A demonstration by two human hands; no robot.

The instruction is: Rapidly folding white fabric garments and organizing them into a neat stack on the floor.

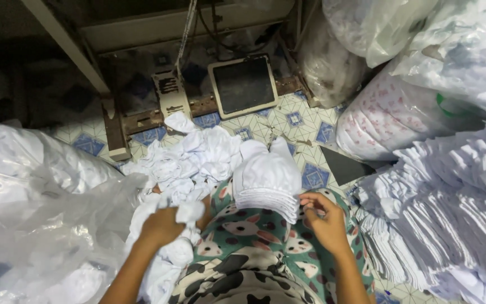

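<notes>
My left hand (163, 225) is closed around a crumpled white cloth piece (189, 213) at the near edge of a loose heap of white cloth pieces (192, 155). My right hand (324, 220) pinches the edge of a neat stack of folded white cloth pieces (268, 183) that rests on my knee. My lap is covered by green patterned trousers (248, 253) with animal prints.
A large clear plastic bag (35, 214) fills the left. Stacks of folded white pieces (451, 214) lie at the right, with stuffed plastic sacks (400, 107) behind them. A sewing-machine treadle pedal (244, 84) and table frame (113, 121) stand ahead on the tiled floor (293, 121).
</notes>
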